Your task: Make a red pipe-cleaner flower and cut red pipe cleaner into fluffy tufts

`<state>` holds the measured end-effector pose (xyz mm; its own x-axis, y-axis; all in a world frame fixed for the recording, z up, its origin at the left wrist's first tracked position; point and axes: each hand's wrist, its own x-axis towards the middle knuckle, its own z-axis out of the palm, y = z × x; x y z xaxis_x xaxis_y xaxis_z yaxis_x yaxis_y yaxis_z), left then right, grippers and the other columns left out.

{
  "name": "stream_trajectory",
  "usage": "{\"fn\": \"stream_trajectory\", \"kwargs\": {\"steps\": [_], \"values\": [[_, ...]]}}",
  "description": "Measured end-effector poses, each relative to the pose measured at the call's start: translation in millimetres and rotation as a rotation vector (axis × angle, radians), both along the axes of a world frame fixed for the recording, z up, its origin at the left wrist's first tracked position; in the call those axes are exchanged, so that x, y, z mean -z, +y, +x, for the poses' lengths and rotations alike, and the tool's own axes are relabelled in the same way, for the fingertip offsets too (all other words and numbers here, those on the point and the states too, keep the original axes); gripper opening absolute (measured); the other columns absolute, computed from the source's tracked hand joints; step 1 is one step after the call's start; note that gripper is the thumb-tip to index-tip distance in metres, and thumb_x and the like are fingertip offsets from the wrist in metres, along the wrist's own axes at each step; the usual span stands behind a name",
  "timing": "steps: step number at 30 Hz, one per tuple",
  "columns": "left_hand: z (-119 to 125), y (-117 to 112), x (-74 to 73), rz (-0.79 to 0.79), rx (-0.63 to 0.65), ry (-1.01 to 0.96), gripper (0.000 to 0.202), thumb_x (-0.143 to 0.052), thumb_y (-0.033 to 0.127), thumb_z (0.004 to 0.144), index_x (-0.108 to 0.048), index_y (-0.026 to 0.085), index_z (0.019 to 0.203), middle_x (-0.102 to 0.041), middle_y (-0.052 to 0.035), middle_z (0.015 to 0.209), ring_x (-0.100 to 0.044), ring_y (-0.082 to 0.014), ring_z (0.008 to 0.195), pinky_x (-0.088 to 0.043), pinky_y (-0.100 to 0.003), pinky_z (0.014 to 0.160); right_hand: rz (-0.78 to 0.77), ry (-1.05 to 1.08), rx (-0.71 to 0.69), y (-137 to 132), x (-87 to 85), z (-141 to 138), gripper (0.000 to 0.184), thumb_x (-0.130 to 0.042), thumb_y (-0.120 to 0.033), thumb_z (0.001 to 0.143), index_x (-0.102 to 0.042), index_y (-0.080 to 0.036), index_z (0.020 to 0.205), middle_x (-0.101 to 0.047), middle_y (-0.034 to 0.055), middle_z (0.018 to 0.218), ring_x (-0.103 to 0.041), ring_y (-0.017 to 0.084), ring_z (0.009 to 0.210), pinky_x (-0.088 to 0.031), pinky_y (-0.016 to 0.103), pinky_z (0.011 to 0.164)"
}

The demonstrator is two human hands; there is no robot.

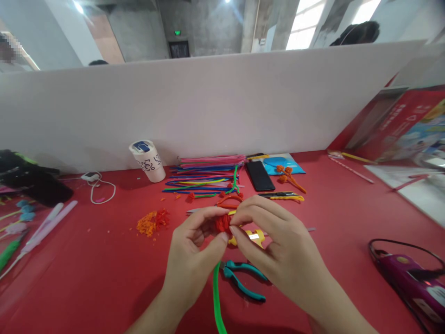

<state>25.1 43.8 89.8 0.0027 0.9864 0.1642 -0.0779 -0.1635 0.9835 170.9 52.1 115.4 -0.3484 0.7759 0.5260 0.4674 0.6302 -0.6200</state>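
A fuzzy red pipe-cleaner flower (223, 223) is pinched between my two hands, above the red table. My left hand (194, 253) has its thumb and fingers closed on the flower's left side. From the other side, my right hand (273, 234) presses thumb and fingertips against it. A green pipe cleaner (216, 297) hangs below the fingers like a stem; its join to the flower is hidden. Teal-handled pliers (245, 277) lie beneath my hands. Behind the fingers are a yellow tool (255, 237) and orange-handled scissors (229, 201), both partly covered.
Pipe cleaners (205, 171), a phone (260, 176) and orange flowers (285, 174) lie toward the white partition (215, 106). Orange and red clippings (149, 223) are at left, near a white tumbler (148, 161). A hair straightener (48, 227) lies left, a purple power strip (410, 285) right.
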Motion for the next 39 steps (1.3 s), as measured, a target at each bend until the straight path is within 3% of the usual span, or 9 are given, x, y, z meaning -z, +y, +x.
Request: {"fn": "stream_trajectory", "kwargs": {"steps": [20,26,30,34,37,39], "values": [[-0.3,-0.6,-0.4,0.029,-0.020,0.025,0.026,-0.060,0.008,0.070,-0.064,0.022,0.091,-0.066,-0.0004,0.091,-0.060,-0.0125,0.083,-0.047,-0.018,0.073,-0.013,0.010,0.006,-1.0,-2.2,0.3,0.011,-0.050,-0.009,0.077,-0.054,-0.019,0.077,-0.055,0.0011,0.079,-0.051,0.012,0.073,-0.042,0.024,0.064],[-2.2,-4.0,3.0,0.258,-0.148,0.220,0.037,-0.059,0.008,0.073,-0.057,0.027,0.104,-0.061,-0.0013,0.101,-0.057,-0.0152,0.093,-0.045,-0.025,0.083,-0.129,0.073,0.080,2.6,-8.2,5.2,0.009,-0.049,-0.013,0.080,-0.055,-0.020,0.079,-0.057,-0.0005,0.074,-0.054,0.011,0.068,-0.044,0.022,0.061],[-5.9,-5.6,6.3,0.608,-0.249,0.466,0.044,-0.059,0.004,0.069,-0.054,0.026,0.107,-0.058,-0.0045,0.102,-0.055,-0.0198,0.095,-0.045,-0.032,0.082,-0.305,0.201,-0.041,0.5,-8.3,1.6,0.009,-0.055,-0.022,0.078,-0.054,-0.020,0.087,-0.061,-0.0003,0.080,-0.057,0.012,0.073,-0.047,0.023,0.065],[-9.0,-7.2,11.6,0.887,-0.368,0.654,0.054,-0.064,0.005,0.065,-0.052,0.027,0.112,-0.056,-0.0076,0.103,-0.054,-0.0225,0.092,-0.045,-0.036,0.080,-0.299,0.232,-0.111,-9.1,-7.9,-6.5,0.024,-0.059,-0.015,0.071,-0.053,-0.022,0.093,-0.061,-0.0010,0.087,-0.057,0.012,0.081,-0.047,0.025,0.072],[-8.8,-11.1,13.4,0.941,-0.417,0.702,0.055,-0.064,0.002,0.063,-0.053,0.028,0.111,-0.056,-0.0070,0.102,-0.054,-0.0216,0.092,-0.045,-0.034,0.080,-0.278,0.217,-0.086,-14.0,-6.6,-8.9,0.022,-0.055,-0.013,0.072,-0.054,-0.022,0.092,-0.061,-0.0019,0.085,-0.057,0.012,0.080,-0.046,0.024,0.070],[-8.8,-15.6,12.3,0.844,-0.393,0.607,0.053,-0.064,0.003,0.063,-0.055,0.028,0.109,-0.054,-0.0066,0.104,-0.053,-0.0214,0.095,-0.044,-0.034,0.082,-0.224,0.199,-0.063,-14.9,-5.0,-6.9,0.024,-0.054,-0.010,0.070,-0.054,-0.021,0.092,-0.061,-0.0014,0.085,-0.057,0.012,0.079,-0.046,0.025,0.070]]}}
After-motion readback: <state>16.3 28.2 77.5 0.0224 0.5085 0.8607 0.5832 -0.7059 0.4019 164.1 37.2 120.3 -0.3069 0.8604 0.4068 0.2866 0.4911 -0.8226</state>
